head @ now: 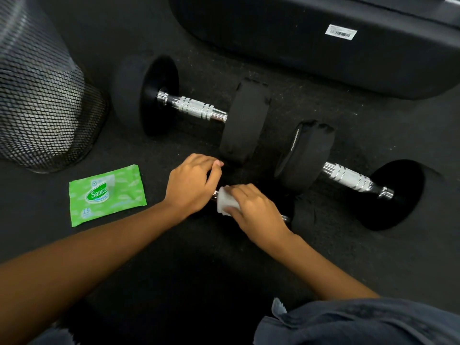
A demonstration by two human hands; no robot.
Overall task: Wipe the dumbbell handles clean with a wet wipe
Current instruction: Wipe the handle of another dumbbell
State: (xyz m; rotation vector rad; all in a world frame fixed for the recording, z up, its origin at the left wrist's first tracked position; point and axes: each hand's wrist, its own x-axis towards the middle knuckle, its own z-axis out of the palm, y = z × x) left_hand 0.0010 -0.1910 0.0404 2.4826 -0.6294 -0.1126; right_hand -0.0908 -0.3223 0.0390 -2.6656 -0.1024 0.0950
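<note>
Three black dumbbells with chrome handles lie on the dark floor. The big one at the back (199,108) and the one on the right (348,179) lie untouched. The nearest, smaller dumbbell (302,215) is mostly hidden under my hands; only short bits of its chrome handle and its right weight show. My right hand (256,211) presses a folded white wet wipe (225,201) around that handle. My left hand (191,183) is curled over the dumbbell's left end, which it hides. A green wipe packet (107,195) lies flat to the left of my hands.
A black mesh waste bin (42,95) stands at the left. A large black padded piece of gym equipment (298,38) with a white label runs along the back. My knee in dark cloth (361,322) fills the lower right corner.
</note>
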